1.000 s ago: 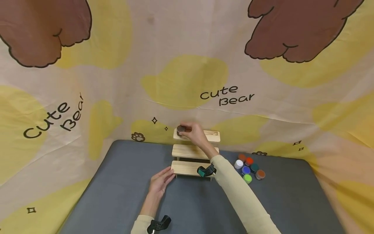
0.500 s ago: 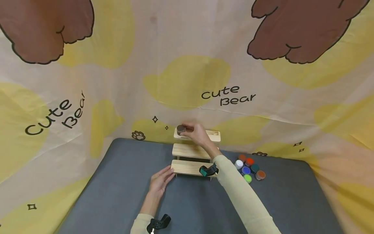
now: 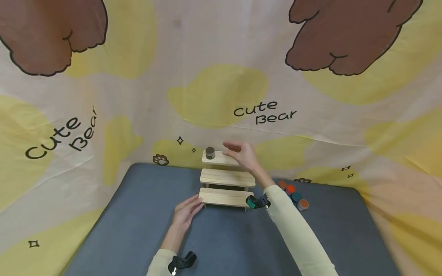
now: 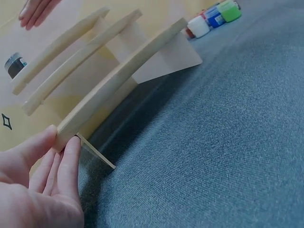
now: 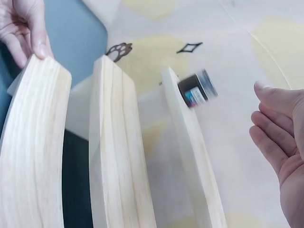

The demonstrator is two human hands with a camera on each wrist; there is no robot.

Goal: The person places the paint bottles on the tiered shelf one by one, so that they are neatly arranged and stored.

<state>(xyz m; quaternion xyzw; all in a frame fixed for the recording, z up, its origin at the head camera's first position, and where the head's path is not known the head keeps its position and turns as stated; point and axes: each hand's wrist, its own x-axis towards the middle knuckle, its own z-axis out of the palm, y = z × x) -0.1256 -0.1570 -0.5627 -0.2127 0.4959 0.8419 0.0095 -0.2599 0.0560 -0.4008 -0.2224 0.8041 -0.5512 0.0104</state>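
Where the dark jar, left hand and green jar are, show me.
Dark jar (image 3: 210, 153), head view, around its middle.
Left hand (image 3: 184, 216), head view, middle of the hand.
Green jar (image 4: 229, 11), left wrist view, its green side.

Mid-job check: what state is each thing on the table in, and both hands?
Dark jar: upright on the top step's left end, unheld.
Stand: standing upright on the table.
Other jars: standing grouped right of the stand; the sleeve hides some from the head camera.
Left hand: pinching the bottom step's left end.
Right hand: beside the dark jar, holding nothing.
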